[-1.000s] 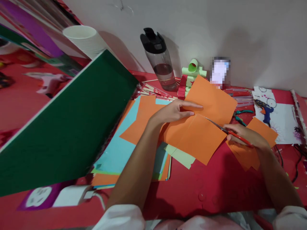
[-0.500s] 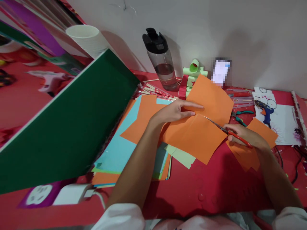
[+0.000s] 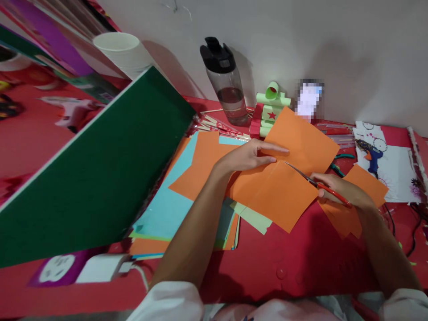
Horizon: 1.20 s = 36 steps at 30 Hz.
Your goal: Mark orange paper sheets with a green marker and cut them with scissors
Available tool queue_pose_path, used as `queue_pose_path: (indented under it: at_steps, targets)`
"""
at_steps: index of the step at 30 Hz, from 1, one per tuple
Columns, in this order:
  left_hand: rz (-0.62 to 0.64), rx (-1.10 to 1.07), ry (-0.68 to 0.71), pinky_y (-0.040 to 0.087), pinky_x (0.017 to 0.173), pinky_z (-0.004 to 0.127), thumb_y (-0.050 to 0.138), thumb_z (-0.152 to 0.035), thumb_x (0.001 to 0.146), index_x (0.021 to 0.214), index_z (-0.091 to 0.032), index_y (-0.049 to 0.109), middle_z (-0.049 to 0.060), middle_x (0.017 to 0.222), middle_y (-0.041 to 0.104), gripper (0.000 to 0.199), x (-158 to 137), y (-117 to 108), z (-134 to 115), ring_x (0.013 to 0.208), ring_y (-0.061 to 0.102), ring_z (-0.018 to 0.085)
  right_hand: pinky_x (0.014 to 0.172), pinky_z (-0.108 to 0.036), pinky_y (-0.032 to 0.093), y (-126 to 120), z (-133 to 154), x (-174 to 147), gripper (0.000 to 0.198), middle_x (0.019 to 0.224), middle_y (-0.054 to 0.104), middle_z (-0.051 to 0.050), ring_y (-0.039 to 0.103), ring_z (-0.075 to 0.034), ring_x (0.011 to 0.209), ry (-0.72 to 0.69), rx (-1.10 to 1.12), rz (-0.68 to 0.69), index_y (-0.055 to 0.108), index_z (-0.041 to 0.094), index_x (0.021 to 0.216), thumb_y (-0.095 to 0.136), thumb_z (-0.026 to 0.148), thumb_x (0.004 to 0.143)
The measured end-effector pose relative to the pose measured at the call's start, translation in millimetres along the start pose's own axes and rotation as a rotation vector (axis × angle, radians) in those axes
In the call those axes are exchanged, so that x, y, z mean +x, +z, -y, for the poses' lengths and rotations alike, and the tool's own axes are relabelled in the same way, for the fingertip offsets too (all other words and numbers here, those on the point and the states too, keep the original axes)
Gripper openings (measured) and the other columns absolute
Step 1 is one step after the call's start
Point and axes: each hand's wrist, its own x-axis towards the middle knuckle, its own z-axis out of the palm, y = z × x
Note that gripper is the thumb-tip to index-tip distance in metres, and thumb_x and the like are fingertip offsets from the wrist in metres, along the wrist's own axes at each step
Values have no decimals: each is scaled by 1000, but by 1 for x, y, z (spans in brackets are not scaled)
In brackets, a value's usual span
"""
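A sheet of orange paper (image 3: 287, 196) is cut part way across, its two parts spread apart around the slit. My left hand (image 3: 252, 155) grips the sheet near the inner end of the cut, with the index finger and thumb stretched along its surface; the other fingers are hidden. In my right hand (image 3: 337, 185) is a pair of scissors (image 3: 329, 192) with red-orange handles. Their blades point up and left into the slit, the tips near my left fingertips. Orange paper offcuts (image 3: 366, 183) lie under and beside my right hand.
Left of my arm, coloured paper sheets (image 3: 167, 214) lie stacked beside a leaning green board (image 3: 110, 169). A water bottle (image 3: 230, 89), a green paper model (image 3: 272, 111) and a phone (image 3: 308, 100) stand along the wall. At right is a blue glue gun (image 3: 373, 158).
The orange sheet has shifted slightly right with my left hand, and its far part has swung right over the pliers. More of the green paper model shows. The scissors have hardly moved.
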Motion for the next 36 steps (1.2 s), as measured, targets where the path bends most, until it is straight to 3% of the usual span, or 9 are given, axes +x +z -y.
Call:
queue_pose_path:
  at_steps: [4,6,10,13,17,24,29,33,36]
  targets:
    - [-7,0,36,55,75,26,72,-42,97,137,-21,76,14,138,75,46,1,-1,2,97,73,20,71,-30,39,2,4,0,47,92,64,-2,53,-19,78,3,-27,-25,60,21,104,57,68,99]
    - [-8,-6,46,56,77,26,73,-44,96,136,-22,76,15,139,75,46,2,-1,4,101,73,21,71,-30,39,3,7,0,44,91,63,-1,52,-19,77,9,-38,-33,59,22,101,56,65,101]
    - [-26,-9,26,51,63,24,77,-46,93,135,-22,78,15,133,77,48,2,-1,5,78,69,16,65,-30,38,4,12,-1,42,83,61,-1,51,-19,71,37,11,-38,58,23,98,58,66,100]
    - [-20,-9,17,44,54,23,75,-42,93,135,-22,77,15,128,79,47,1,-1,5,61,56,10,54,-29,32,6,15,-2,42,72,55,2,44,-16,57,121,108,-11,57,25,98,60,67,97]
    - [-2,-2,5,40,51,23,71,-38,96,137,-23,76,13,125,79,44,1,-1,4,53,41,6,46,-27,25,7,16,-2,42,69,48,6,37,-12,48,174,188,10,53,26,97,64,67,96]
    - [27,-95,-42,31,45,21,71,-38,96,139,-20,74,7,93,80,47,0,0,0,48,34,5,47,-27,28,7,8,0,40,71,51,5,39,-12,49,195,179,3,56,26,100,64,65,97]
    - [23,-105,-56,31,45,22,70,-37,97,139,-18,74,4,83,76,47,-1,1,-3,48,33,6,65,-29,39,6,3,3,38,85,63,0,52,-17,71,43,17,-63,61,23,102,62,61,98]
    - [43,-85,-29,32,46,22,71,-38,97,139,-19,75,6,90,80,46,0,1,-3,48,35,6,69,-30,40,3,-2,5,46,90,65,-1,53,-19,76,11,1,-14,62,22,107,61,66,96]
    - [38,-42,5,39,50,21,72,-38,96,137,-23,76,11,117,81,44,2,2,-2,53,45,6,68,-30,39,1,-3,4,45,89,64,0,53,-19,75,22,6,7,61,23,108,60,67,95]
